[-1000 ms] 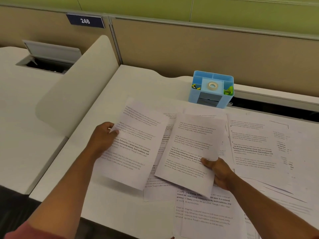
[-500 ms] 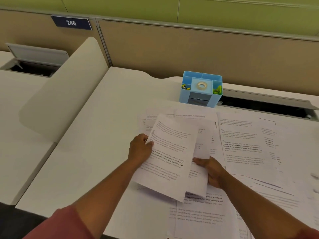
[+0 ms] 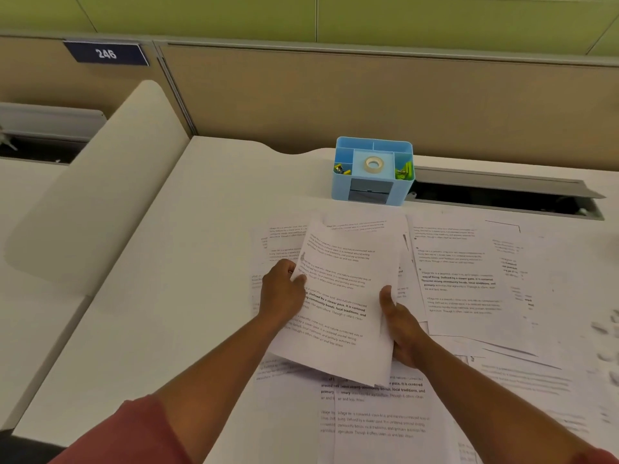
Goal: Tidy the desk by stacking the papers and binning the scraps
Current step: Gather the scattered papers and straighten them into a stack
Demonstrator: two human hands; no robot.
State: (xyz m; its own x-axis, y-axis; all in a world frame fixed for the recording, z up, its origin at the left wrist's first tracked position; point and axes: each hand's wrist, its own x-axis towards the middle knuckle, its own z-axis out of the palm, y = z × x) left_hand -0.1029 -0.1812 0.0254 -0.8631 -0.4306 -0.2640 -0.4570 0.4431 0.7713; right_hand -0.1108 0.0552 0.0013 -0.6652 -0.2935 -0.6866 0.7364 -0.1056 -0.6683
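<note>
A small stack of printed sheets [image 3: 345, 296] is lifted slightly above the white desk [image 3: 187, 262], tilted to the right. My left hand [image 3: 283, 293] grips its left edge, thumb on top. My right hand [image 3: 403, 329] grips its right lower edge, thumb up along the side. Under and around the stack, several more printed sheets [image 3: 469, 276] lie spread over the desk, some overlapping, more of these sheets [image 3: 378, 420] near the front edge. A few small white scraps [image 3: 606, 329] show, blurred, at the far right.
A light blue desk organiser [image 3: 372, 172] with a tape roll and yellow clips stands behind the papers. An open cable slot [image 3: 502, 199] runs along the back right. A rounded white divider [image 3: 93, 195] rises on the left; beige partition behind.
My left hand carried its sheet rightwards onto the sheet in my right hand. The two separate sheets are now one stack held between both hands.
</note>
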